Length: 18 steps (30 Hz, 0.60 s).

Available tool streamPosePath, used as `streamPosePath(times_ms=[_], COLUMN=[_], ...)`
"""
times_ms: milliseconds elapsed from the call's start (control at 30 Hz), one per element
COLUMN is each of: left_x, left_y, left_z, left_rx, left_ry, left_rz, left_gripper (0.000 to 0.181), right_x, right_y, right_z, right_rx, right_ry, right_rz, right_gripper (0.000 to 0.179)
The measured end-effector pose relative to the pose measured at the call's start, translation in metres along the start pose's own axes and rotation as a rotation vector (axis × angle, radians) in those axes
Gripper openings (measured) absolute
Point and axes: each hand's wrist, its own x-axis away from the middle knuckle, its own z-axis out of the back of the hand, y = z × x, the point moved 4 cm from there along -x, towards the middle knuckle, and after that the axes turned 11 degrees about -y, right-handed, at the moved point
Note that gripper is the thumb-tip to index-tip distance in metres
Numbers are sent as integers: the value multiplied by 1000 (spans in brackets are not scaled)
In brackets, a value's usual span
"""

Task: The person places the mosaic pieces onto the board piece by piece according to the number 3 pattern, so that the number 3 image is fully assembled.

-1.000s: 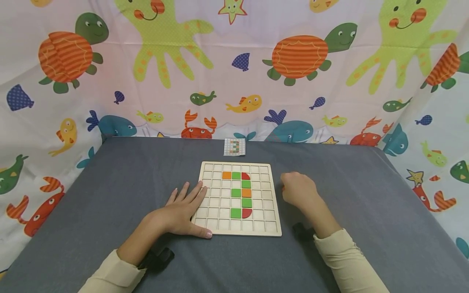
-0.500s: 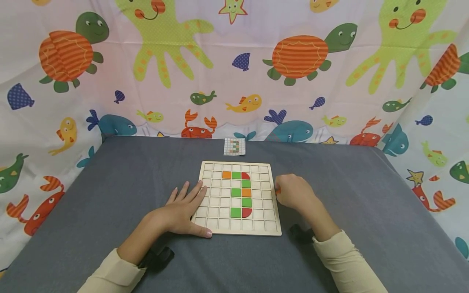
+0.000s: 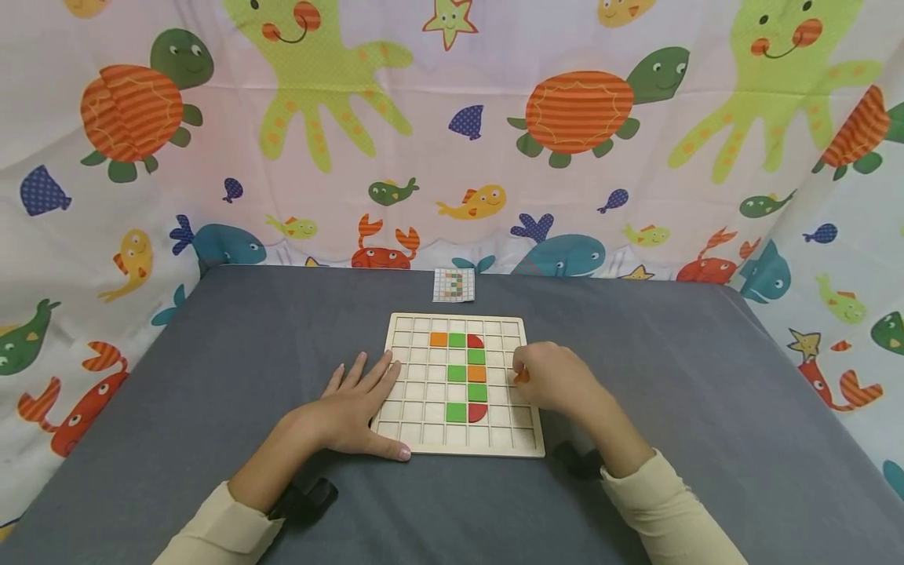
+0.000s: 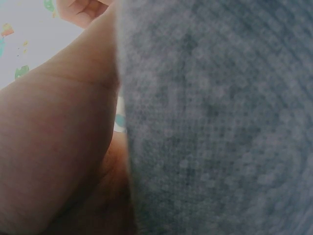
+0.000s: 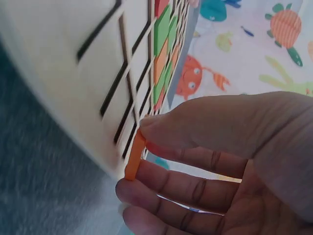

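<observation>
A pale wooden grid board (image 3: 476, 452) lies on the grey cloth, in the middle of the head view. Set in its cells are green square tiles, two orange squares, one of them the orange tile (image 3: 438, 339) at upper left, and two red rounded-corner tiles, such as the lower red tile (image 3: 477, 412). My left hand (image 3: 346, 412) rests with spread fingers on the board's left edge, thumb by the near corner. Over the right columns my right hand (image 3: 558, 378) pinches a small orange tile (image 5: 135, 159) between thumb and fingers, close to the grid in the right wrist view.
Behind the board lies a small printed card (image 3: 454, 285) with a coloured grid pattern. A curtain (image 3: 424, 141) with sea animals hangs around the back and sides of the grey-covered table (image 3: 452, 510). Grey cloth fills much of the left wrist view.
My right hand has moved left from beside the board to over its right columns, carrying the orange tile. My left hand and the tiles on the board have stayed in place.
</observation>
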Motion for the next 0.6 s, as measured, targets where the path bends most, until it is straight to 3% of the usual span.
streamPosePath(times_ms=[300,600], left_x=[-1,-8], left_y=[-1,-9], left_z=[-1,-8], left_rx=[0,9], left_ry=[-4,-5], left_rz=[5,26], left_gripper=[131,137], right_x=[5,3], right_y=[-32,-69], right_z=[-7,-13], right_rx=[32,88], right_ry=[29,24], right_rz=[134,249], right_gripper=[11,26])
